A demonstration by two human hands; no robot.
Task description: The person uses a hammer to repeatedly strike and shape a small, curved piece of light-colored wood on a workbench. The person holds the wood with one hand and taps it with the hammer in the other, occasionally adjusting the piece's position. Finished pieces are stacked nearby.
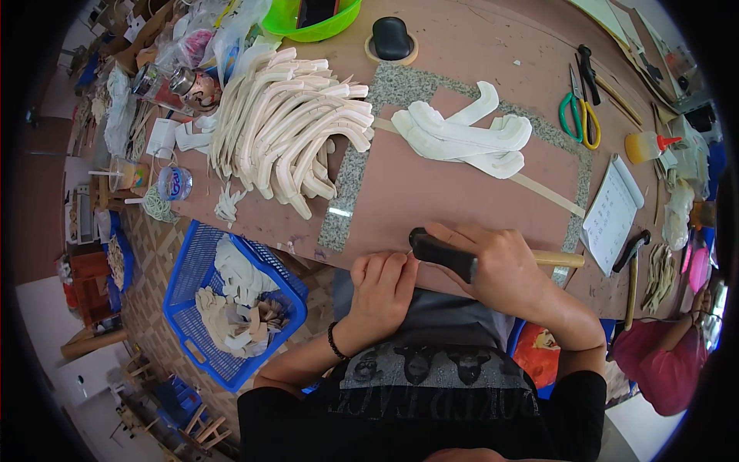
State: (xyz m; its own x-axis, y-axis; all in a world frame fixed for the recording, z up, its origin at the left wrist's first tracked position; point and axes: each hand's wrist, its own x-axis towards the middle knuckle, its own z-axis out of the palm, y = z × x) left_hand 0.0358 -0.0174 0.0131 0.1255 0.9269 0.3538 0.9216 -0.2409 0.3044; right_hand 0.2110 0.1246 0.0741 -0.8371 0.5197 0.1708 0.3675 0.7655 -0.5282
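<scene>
My right hand grips a hammer close to its black head, with the wooden handle sticking out to the right. Beside it, at the table's near edge, my left hand is closed, fingertips pinched together by the hammer head. Whatever those fingers hold is too small and hidden to make out. Ahead of both hands lie several white curved padded pieces on a brown sheet over a speckled stone slab. Left of them is a big pile of cream curved strips.
A blue basket of white and cream scraps stands at the left on the tiled floor. On the table's right are scissors, two more hammers, a glue bottle and a notepad. A person in pink is at the far right.
</scene>
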